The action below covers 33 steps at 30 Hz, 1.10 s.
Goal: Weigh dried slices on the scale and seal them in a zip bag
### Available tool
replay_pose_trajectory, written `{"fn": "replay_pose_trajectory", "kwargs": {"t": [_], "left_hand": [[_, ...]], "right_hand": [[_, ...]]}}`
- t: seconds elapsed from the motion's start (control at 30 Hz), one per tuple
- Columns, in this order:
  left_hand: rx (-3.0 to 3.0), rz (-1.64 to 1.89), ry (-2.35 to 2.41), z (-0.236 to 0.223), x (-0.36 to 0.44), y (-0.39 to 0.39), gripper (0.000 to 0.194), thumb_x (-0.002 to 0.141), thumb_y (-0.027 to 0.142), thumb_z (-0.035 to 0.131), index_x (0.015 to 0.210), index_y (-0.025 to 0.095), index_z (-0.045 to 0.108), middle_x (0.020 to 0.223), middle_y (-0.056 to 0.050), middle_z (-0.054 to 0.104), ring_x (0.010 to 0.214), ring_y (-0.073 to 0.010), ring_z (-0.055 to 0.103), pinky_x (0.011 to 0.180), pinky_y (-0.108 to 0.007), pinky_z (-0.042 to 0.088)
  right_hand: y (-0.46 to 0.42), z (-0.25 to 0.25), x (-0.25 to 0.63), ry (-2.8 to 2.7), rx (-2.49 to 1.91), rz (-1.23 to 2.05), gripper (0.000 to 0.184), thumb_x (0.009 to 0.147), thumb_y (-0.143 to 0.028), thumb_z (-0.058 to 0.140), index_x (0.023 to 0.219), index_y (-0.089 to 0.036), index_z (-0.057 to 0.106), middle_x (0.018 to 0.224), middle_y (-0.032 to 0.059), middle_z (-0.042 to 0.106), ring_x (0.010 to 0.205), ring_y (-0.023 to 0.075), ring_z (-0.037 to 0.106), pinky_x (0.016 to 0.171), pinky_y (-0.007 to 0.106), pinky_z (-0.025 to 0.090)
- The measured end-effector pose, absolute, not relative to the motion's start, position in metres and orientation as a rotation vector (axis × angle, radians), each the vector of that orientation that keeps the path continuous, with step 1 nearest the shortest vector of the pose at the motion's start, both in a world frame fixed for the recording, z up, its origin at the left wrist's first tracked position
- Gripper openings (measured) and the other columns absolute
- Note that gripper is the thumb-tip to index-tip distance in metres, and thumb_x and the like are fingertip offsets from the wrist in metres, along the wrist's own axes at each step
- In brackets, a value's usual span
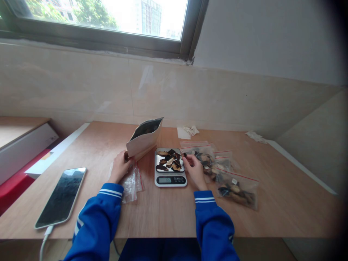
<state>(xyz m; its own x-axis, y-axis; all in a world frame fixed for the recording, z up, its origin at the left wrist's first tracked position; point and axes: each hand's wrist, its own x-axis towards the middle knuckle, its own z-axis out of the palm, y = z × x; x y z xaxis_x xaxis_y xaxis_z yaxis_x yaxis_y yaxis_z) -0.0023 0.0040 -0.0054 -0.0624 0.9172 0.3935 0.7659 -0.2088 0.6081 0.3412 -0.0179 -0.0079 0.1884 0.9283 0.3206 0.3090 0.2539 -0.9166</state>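
A small white digital scale [170,181] stands in the middle of the table, its pan covered with dark and tan dried slices [170,159]. At the pan's right edge my right hand [194,168] pinches one small dark dried piece [185,154]. My left hand [121,167] is closed at the lower left edge of a tilted paper pouch [144,143]; its fingertips are partly hidden. The pouch's mouth gapes, and its inside is dark. Beneath and beside my left hand lie clear, flat zip bags [133,185] with red seal lines.
Right of the scale lie several zip bags of dried slices [236,192], partly overlapping. A phone [62,197] with a white charging cable [46,237] rests at the left. Crumpled tissue [191,130] lies by the wall at the back. A window [108,21] is above.
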Motion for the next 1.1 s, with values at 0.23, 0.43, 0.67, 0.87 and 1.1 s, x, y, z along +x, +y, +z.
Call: {"fn": "replay_pose_trajectory", "kwargs": {"t": [0.23, 0.43, 0.67, 0.87, 1.1], "left_hand": [[2.011, 1.082, 1.853, -0.002, -0.001, 0.003, 0.030, 0.079, 0.037, 0.051, 0.097, 0.016, 0.063, 0.095, -0.008, 0.067, 0.087, -0.0247, 0.061, 0.077, -0.035, 0.047], [2.006, 1.094, 1.859, 0.000, -0.001, 0.003, 0.031, 0.077, 0.037, 0.051, 0.096, 0.016, 0.063, 0.093, -0.008, 0.068, 0.085, -0.0249, 0.061, 0.076, -0.035, 0.047], [2.013, 1.099, 1.870, 0.000, 0.000, 0.001, 0.032, 0.078, 0.036, 0.051, 0.099, 0.015, 0.063, 0.094, -0.009, 0.068, 0.086, -0.0257, 0.062, 0.076, -0.036, 0.047], [2.018, 1.077, 1.885, 0.000, 0.000, 0.001, 0.027, 0.077, 0.033, 0.052, 0.096, 0.017, 0.062, 0.093, -0.008, 0.067, 0.086, -0.0249, 0.062, 0.076, -0.035, 0.046], [2.037, 1.060, 1.907, -0.002, 0.001, 0.002, 0.026, 0.077, 0.032, 0.052, 0.096, 0.017, 0.062, 0.094, -0.008, 0.067, 0.088, -0.0257, 0.062, 0.078, -0.036, 0.047]], "right_hand": [[-0.021, 0.000, 0.334, -1.394, -1.261, 0.574, 0.038, 0.082, -0.047, 0.060, 0.103, -0.015, 0.067, 0.088, 0.0073, 0.069, 0.071, 0.0164, 0.060, 0.068, 0.030, 0.051], [-0.014, 0.032, 0.305, -1.723, -1.240, 0.412, 0.025, 0.089, -0.033, 0.056, 0.109, -0.019, 0.065, 0.086, 0.0044, 0.065, 0.075, 0.0177, 0.059, 0.072, 0.031, 0.050], [-0.002, 0.060, 0.268, -2.344, -1.327, 0.009, 0.024, 0.092, -0.017, 0.052, 0.103, -0.023, 0.072, 0.097, 0.0099, 0.065, 0.097, 0.0256, 0.053, 0.084, 0.038, 0.045], [-0.010, 0.059, 0.272, -2.255, -1.381, -0.034, 0.031, 0.094, -0.017, 0.046, 0.114, -0.026, 0.068, 0.115, 0.0101, 0.061, 0.104, 0.0272, 0.050, 0.086, 0.041, 0.042], [-0.028, 0.047, 0.301, -1.914, -1.292, 0.072, 0.036, 0.091, -0.010, 0.040, 0.108, -0.023, 0.069, 0.109, 0.0089, 0.059, 0.103, 0.0243, 0.051, 0.093, 0.043, 0.042]]}}
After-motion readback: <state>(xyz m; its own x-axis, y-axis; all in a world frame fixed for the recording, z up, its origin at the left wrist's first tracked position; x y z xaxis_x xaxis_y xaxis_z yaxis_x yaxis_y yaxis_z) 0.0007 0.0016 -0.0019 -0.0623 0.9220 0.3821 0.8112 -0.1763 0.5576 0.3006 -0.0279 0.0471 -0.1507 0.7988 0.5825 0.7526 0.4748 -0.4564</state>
